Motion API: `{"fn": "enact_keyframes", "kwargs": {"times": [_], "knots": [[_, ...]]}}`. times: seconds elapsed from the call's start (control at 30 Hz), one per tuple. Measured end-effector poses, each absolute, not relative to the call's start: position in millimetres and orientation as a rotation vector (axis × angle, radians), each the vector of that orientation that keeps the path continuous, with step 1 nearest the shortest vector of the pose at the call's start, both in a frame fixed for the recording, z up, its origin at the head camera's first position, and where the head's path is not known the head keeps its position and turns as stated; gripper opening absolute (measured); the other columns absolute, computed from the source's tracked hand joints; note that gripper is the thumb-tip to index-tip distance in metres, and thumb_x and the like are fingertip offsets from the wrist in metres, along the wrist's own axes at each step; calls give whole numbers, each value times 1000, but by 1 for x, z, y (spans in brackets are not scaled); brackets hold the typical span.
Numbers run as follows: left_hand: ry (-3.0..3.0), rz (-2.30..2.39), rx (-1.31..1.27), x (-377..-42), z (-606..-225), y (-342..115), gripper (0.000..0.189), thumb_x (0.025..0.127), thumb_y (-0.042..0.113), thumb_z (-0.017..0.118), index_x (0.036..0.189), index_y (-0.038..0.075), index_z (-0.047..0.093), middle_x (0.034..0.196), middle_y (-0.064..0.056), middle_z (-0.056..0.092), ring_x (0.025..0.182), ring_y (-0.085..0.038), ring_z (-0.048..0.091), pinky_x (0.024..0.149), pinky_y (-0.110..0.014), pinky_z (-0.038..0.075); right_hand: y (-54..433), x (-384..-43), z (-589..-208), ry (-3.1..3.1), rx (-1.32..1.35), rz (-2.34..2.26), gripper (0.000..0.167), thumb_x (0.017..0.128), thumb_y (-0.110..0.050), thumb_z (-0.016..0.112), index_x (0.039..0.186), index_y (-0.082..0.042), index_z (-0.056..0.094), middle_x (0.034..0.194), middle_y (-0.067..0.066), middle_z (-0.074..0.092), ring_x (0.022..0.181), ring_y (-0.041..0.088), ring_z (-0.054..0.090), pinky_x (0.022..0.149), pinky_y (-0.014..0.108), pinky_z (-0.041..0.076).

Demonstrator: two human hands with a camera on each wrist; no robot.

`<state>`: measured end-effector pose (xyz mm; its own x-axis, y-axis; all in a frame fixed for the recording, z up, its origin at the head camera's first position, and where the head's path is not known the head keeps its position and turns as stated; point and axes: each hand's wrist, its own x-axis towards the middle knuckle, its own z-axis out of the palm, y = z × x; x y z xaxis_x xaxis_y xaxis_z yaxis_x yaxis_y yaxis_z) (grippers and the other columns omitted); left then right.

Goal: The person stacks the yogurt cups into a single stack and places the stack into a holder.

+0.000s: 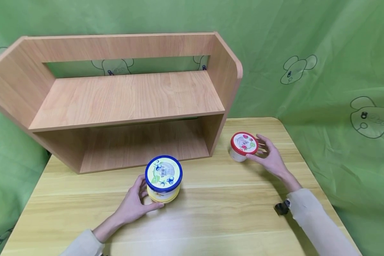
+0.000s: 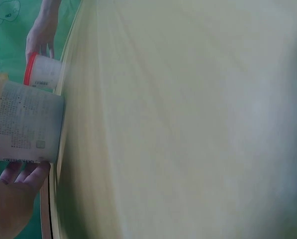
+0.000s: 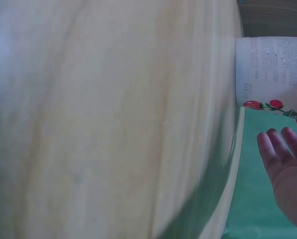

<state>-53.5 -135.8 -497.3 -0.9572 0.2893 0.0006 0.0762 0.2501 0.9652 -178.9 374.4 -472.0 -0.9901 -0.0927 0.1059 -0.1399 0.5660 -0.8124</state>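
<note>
A tub with a blue lid printed with blueberries sits on top of a yellow-lidded tub. My left hand grips the lower tub, thumb at its near side and fingers round the left side. Only the lower tub's yellow rim shows from the head; its white printed wall appears in the left wrist view. Further right on the table stands a red-lidded tub with strawberries on its wall. Spread around its right side is my right hand, its fingers apart from the wall in the right wrist view.
A two-level wooden shelf stands at the back left of the wooden table. Green fabric with mouse drawings hangs behind and at the sides. Something small and black shows at the right cuff.
</note>
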Motion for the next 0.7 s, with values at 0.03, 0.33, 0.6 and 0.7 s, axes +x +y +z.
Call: {"fn": "enact_keyframes", "kwargs": {"times": [0.03,0.33,0.6,0.7], "knots": [[2339,1789,348,-54,-497,-136,99,75,19,97,154,10,38,152,-17,56,142,-37,55,109,-17,56,374,-179,-472,-2737,200,1426,95,89,-16,86,164,-5,29,154,26,48,133,26,51,107,19,57],[2331,1790,356,-54,-500,-136,99,75,21,97,154,11,38,153,-16,56,143,-38,54,110,-16,54,374,-182,-476,-2759,205,1440,98,88,-16,87,165,-5,28,156,27,47,137,35,50,106,16,55],[2344,1803,363,-53,-499,-136,99,74,19,97,154,10,38,151,-16,58,139,-30,58,110,-19,56,374,-185,-481,-2769,190,1427,98,87,-16,87,165,-6,29,153,26,50,133,31,51,101,10,53],[2350,1803,371,-53,-499,-136,100,74,19,97,154,10,38,151,-16,59,137,-22,60,110,-20,57,374,-186,-482,-2773,193,1406,97,88,-17,87,165,-7,29,153,26,50,131,29,52,98,8,52]]}}
